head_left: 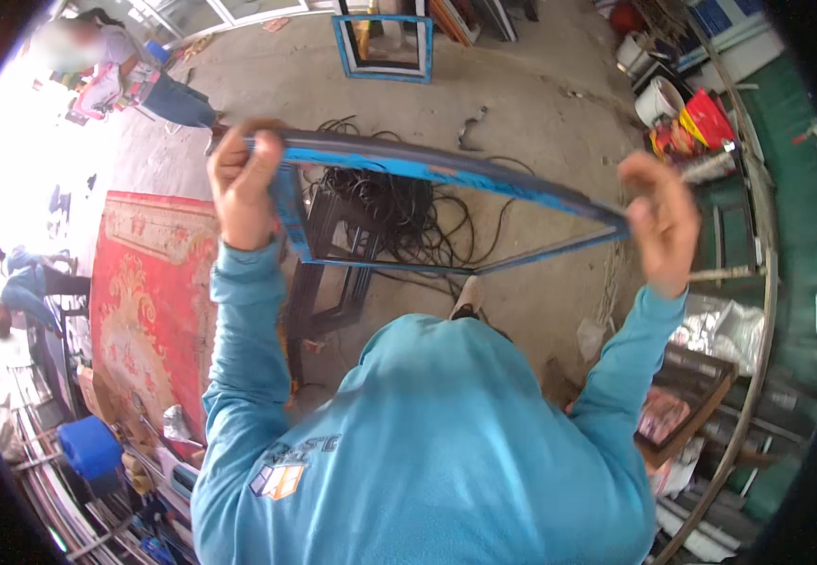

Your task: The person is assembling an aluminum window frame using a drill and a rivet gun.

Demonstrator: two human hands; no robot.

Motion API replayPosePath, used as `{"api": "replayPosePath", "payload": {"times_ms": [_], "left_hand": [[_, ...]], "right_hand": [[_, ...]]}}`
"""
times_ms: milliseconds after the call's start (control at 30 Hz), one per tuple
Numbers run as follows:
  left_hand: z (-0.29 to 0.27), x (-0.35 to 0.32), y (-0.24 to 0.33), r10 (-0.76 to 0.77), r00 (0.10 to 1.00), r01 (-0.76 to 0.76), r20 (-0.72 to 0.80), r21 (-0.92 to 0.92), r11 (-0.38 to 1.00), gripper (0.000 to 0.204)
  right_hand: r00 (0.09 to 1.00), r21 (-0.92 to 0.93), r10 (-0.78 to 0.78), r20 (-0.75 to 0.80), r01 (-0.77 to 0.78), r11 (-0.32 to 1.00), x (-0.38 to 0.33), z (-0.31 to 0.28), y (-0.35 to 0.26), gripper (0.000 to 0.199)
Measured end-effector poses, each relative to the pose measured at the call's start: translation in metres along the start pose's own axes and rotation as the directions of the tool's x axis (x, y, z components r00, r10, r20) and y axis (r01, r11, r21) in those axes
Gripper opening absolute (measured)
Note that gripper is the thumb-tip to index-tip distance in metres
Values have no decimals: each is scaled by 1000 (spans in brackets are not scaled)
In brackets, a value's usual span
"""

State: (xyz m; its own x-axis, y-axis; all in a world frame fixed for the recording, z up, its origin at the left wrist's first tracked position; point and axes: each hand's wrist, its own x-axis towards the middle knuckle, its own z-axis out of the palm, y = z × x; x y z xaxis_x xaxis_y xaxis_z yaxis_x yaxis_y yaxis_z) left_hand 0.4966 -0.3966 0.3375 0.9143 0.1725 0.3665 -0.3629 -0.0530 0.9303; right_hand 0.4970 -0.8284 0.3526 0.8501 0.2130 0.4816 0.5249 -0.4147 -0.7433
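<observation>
I hold up a rectangular window frame (427, 166), dark grey with blue film along its sides, raised in front of my body and tilted. At its left corner, my left hand (243, 184) is closed on the frame, thumb toward the inside. The right corner sits in my right hand (663, 221), which is slightly blurred, its fingers bent around the edge. The frame has no pane that I can make out, and the floor shows through its opening. Below it lies a tangled heap of black cable (427, 212), beside dark metal frames (338, 297).
A red patterned carpet (145, 320) lies to the left. Another blue-edged frame (385, 73) stands at the far side. One person (159, 85) is at the far left, another (32, 287) at the left edge. Buckets (658, 102) and a wooden pole (757, 311) line the right.
</observation>
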Motion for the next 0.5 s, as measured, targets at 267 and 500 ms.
{"api": "replayPosePath", "payload": {"times_ms": [267,500], "left_hand": [[166,82,-76,-40,917,113,398,-163,980,34],[271,191,-160,-129,714,87,688,95,992,41]], "right_hand": [[824,-449,486,290,-332,830,16,-14,125,38],[808,-462,564,170,-441,770,27,-42,220,29]]}}
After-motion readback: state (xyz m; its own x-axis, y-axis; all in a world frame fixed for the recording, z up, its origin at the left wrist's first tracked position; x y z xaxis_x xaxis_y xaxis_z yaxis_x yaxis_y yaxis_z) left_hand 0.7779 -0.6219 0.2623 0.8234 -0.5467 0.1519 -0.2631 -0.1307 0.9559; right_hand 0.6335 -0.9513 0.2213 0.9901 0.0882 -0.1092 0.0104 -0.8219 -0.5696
